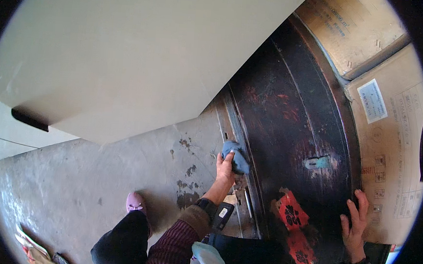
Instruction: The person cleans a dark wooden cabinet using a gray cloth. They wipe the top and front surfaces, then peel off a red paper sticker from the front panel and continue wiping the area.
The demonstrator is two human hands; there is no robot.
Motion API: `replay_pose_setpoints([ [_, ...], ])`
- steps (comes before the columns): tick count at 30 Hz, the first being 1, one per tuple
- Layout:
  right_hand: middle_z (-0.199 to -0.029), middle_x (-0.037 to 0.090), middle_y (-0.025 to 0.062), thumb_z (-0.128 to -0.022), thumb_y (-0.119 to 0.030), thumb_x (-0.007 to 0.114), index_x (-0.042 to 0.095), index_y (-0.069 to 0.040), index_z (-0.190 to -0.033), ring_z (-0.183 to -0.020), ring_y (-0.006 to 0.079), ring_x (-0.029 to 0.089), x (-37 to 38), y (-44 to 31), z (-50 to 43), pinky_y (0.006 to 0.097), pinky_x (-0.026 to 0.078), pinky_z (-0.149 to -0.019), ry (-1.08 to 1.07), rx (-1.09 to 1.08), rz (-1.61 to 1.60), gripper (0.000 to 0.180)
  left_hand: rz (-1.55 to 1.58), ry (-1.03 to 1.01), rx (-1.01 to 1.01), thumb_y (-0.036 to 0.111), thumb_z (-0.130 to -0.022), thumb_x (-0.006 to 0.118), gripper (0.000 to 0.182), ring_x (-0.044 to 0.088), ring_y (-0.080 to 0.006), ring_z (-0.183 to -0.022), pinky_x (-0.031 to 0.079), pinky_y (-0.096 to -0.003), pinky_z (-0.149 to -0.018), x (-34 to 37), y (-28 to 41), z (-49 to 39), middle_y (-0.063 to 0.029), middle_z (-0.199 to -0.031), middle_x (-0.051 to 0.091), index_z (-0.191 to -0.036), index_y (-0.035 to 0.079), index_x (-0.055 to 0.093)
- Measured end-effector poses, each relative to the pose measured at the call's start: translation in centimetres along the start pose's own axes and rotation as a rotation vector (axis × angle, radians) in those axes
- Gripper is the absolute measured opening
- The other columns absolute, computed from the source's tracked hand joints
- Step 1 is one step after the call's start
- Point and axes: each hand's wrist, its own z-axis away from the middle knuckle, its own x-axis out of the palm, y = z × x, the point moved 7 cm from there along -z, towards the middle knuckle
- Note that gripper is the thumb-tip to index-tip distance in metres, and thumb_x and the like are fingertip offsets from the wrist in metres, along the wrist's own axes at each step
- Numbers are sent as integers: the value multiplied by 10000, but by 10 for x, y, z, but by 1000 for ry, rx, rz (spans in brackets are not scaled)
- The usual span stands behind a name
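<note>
A crumpled blue cloth (pixel 238 159) is gripped in my left hand (pixel 225 168), against the ledge (pixel 238 121) along the lower edge of a dark wooden chest (pixel 269 135). The chest's front is scuffed and carries a worn metal hasp plate (pixel 318 162). Torn red paper (pixel 293 211) with black characters sticks to it. My right hand (pixel 355 222) rests with spread fingers on the chest's brown rim (pixel 347 140), beside a cardboard box. It holds nothing that I can see.
Cardboard boxes (pixel 388 150) stand along the chest's rim. A large pale panel (pixel 129 54) with a dark slot covers the upper left. Dark stains mark the concrete floor (pixel 85 182). A black device (pixel 223 216) hangs under my left forearm. Shoes or rags (pixel 40 252) lie lower left.
</note>
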Motion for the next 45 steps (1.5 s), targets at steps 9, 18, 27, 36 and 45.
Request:
replay_pose_setpoints([
  [9, -1349, 389, 217, -828, -70, 573, 501, -69, -1180, -1241, 447, 365, 4, 12, 8, 548, 293, -1018, -39, 53, -17, 359, -637, -286, 871, 319, -902, 571, 750, 240, -318, -1347, 191, -377, -1103, 158, 31, 14, -205, -1440, 259, -1443, 33, 138],
  [18, -1307, 459, 224, -801, -29, 647, 563, -24, -1160, -1202, 416, 434, -3, 1, -3, 474, 350, -1013, 64, -73, -25, 369, -865, -206, 1288, -25, -855, 504, 655, 313, -428, -1301, 339, -447, -1052, 199, 73, -30, -249, -1426, 271, -1432, 138, 242],
  [27, -1304, 459, 228, -807, -33, 640, 562, -22, -1156, -1197, 415, 438, -1, 0, -6, 487, 350, -1007, 80, -104, -35, 358, -830, -467, 1395, -92, -764, 540, 666, 311, -388, -1322, 241, -450, -1097, 206, 50, 54, -232, -1421, 314, -1382, 109, 392],
  [36, -1308, 448, 241, -806, -42, 642, 554, -24, -1152, -1188, 442, 433, 0, 4, -3, 505, 360, -993, 85, -103, -28, 357, -810, -390, 1449, -142, -729, 495, 689, 330, -412, -1301, 285, -453, -1080, 225, 78, 0, -233, -1415, 320, -1359, 126, 416],
  [45, -1304, 452, 243, -820, -70, 638, 565, -21, -1139, -1182, 440, 439, 0, 4, -2, 514, 352, -998, 85, -105, -16, 331, -783, -291, 1476, -108, -762, 516, 629, 378, -402, -1272, 336, -429, -1052, 250, 117, 5, -238, -1361, 396, -1353, 77, 406],
])
